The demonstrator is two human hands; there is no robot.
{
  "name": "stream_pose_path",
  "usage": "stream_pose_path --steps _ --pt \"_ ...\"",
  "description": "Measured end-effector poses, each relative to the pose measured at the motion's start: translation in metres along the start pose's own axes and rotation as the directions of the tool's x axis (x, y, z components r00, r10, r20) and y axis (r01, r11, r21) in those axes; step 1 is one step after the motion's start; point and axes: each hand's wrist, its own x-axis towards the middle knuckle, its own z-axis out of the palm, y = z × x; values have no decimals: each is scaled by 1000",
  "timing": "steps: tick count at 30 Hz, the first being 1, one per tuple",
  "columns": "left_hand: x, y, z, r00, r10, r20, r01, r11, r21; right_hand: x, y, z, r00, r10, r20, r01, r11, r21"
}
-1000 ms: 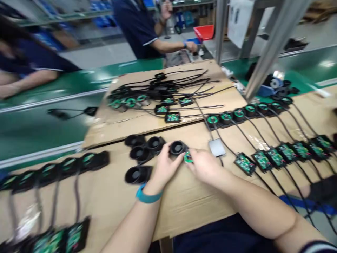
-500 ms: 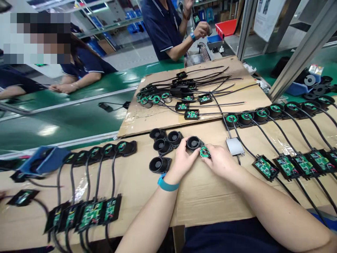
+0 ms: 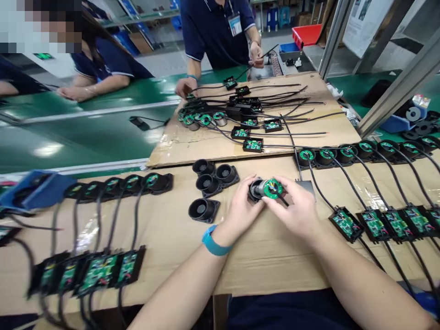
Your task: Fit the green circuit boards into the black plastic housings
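Note:
In the head view, my left hand (image 3: 242,207) is closed around a black round housing (image 3: 255,189) with a flange at its base. My right hand (image 3: 294,204) grips a cylindrical motor core (image 3: 273,188) topped by a green ring-shaped circuit board with coloured wires. The core is tilted, its lower end at the housing's mouth; how far it is inside is hidden. A black cable leaves the core under my right fingers. Left of my hands stand several empty black housings (image 3: 203,210). Partly behind my right hand lies a dark flat box (image 3: 305,188).
Wired housings (image 3: 326,156) and open boxes with green boards (image 3: 375,223) line the right side. A similar row (image 3: 128,268) lies on the left, beside a blue bin (image 3: 32,190). Across the table, a co-worker's hands (image 3: 256,56) hold a cable above a cardboard sheet (image 3: 165,153).
My right hand has brought the motor core upright over the housing's mouth. The grey box beside it has tipped or turned darker. The co-worker opposite now reaches to the cables.

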Motion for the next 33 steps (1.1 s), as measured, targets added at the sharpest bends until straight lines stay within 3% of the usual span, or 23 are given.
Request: stream_pose_path --steps 4,6,11,15,21,26,33 --pt "2 0 2 999 26 37 -25 999 -25 3 -1 6 976 -33 217 60 991 -120" --pt "3 -1 2 999 13 38 -11 999 -50 4 1 8 964 -48 262 97 980 -175" --pt "3 10 2 997 80 6 -78 982 -172 4 3 6 979 -134 151 167 957 -236" --pt "1 -1 7 996 89 20 -85 982 -167 1 14 11 982 -103 157 146 945 -294" --pt "8 -6 2 999 -20 42 27 983 -181 4 20 13 964 -62 258 130 958 -254" --pt "1 10 -4 985 -120 123 143 969 -203 0 -1 9 897 90 433 62 943 -326" --pt "15 -27 -1 950 -285 130 276 958 81 13 7 8 890 58 453 118 929 -351"
